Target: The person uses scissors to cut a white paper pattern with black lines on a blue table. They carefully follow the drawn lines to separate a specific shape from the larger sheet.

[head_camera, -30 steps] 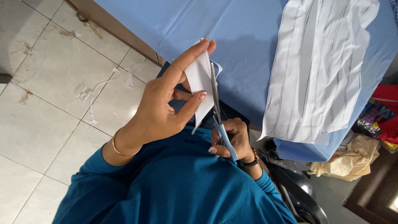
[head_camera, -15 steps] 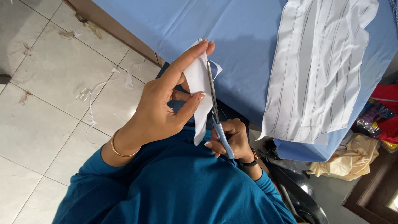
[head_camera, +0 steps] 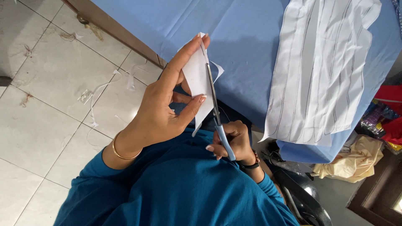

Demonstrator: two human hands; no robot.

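our left hand fingers pinch the white fabric piece taut so our right hand, clamped on the scissors, cuts cleanly.

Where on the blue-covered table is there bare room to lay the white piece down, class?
Bare blue cloth lies between the table's floor-side edge and the striped white fabric. It is crowded nearest the person, where left hand, white piece, scissors and right hand meet.

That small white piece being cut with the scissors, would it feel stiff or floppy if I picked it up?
Probably fairly stiff: the white piece stands flat between the left hand's fingers without drooping. Likely very light, since a fingertip pinch holds it. Its thin trimmed strip curls, suggesting it bends easily.
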